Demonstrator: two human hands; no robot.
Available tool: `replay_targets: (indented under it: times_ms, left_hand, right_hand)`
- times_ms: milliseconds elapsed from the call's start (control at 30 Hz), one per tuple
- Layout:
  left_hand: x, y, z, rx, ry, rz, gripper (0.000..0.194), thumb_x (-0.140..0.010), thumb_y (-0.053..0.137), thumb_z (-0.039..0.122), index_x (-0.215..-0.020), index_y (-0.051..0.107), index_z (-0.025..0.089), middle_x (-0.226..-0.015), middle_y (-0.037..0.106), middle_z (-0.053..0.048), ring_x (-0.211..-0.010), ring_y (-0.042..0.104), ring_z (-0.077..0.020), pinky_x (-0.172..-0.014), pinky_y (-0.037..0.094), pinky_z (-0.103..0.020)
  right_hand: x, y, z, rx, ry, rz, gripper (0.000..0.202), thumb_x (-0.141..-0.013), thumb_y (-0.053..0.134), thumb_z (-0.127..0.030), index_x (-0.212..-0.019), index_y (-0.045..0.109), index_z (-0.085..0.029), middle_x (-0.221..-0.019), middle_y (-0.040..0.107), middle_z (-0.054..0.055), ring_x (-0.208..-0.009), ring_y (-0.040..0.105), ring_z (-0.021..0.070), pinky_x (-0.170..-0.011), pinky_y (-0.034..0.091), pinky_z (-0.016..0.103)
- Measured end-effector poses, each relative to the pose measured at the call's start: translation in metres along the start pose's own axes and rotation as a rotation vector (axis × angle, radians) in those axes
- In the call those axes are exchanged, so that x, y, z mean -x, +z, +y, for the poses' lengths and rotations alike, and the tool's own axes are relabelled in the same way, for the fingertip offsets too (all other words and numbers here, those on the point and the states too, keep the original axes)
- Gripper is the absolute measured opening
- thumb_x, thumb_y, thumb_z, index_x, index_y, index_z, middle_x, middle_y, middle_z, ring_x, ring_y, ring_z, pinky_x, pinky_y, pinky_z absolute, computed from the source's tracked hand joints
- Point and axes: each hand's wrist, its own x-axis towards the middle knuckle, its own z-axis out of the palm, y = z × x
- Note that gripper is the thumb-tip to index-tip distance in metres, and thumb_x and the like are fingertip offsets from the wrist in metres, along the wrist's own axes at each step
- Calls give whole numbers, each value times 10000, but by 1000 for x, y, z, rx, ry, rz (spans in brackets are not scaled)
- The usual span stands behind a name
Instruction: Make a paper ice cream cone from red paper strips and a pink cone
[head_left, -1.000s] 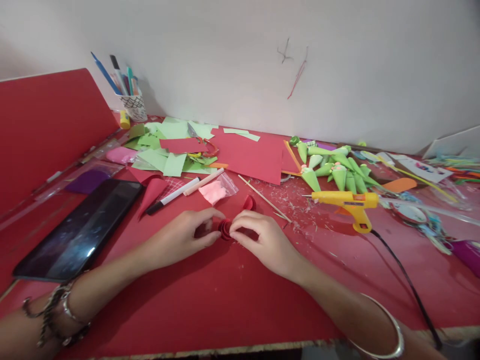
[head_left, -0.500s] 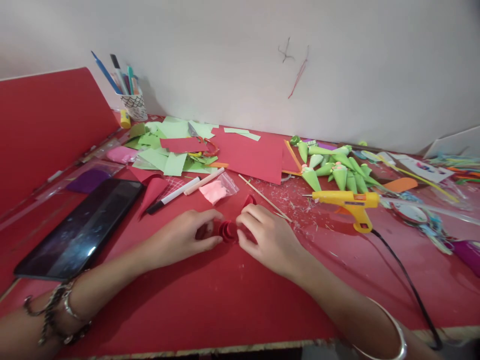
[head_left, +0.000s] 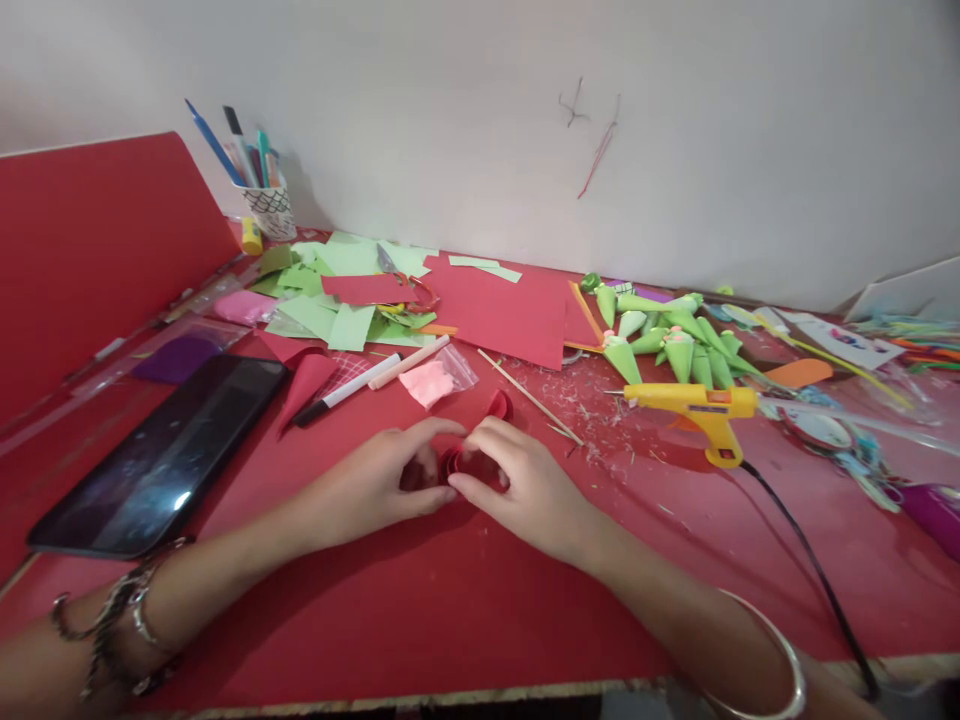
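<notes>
Half-open hands (head_left: 367, 480) (head_left: 529, 490) around red coil (head_left: 453, 461)

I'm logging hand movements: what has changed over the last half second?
The left hand has shifted slightly right and the right hand slightly left, so their tips now come together around the red coil, hiding more of it. Whether either grips it is unclear. The yellow glue gun, smartphone and green cones stayed put.
</notes>
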Motion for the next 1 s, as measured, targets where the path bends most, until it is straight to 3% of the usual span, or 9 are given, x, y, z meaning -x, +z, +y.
replay_targets:
  times_ms: [400,567,800,1000]
  left_hand:
    - [1,-4,-4,-31,-27,49,299,-824,429,306,-1113,441,229,-656,523,42,-576,472,-98,-536,365,-199]
    - [1,-6,-3,-41,-32,51,301,-827,432,357,-1080,496,205,-654,535,28,-561,465,-96,-512,357,-195]
    - [2,-8,-2,9,25,54,249,-857,381,332,-1005,536,205,-893,619,-5,-764,551,-121,-669,412,-217]
    - [2,-9,-3,-10,29,35,237,-850,380,323,-952,552,195,-860,623,0,-733,551,-114,-658,414,-205]
  right_hand:
    - [-2,-4,9,-97,-92,10,114,-806,444,-111,-796,529,-187,-820,528,2,-742,512,103,-671,402,222]
    - [-2,-5,8,-150,-90,14,108,-801,441,-110,-785,517,-185,-821,540,0,-756,519,104,-699,409,229]
    - [-2,-6,9,-158,-91,7,104,-794,443,-109,-779,516,-182,-815,536,0,-758,519,105,-699,405,231]
    - [-2,-6,11,-147,-101,2,107,-788,448,-93,-779,509,-180,-817,532,2,-759,512,105,-705,403,225]
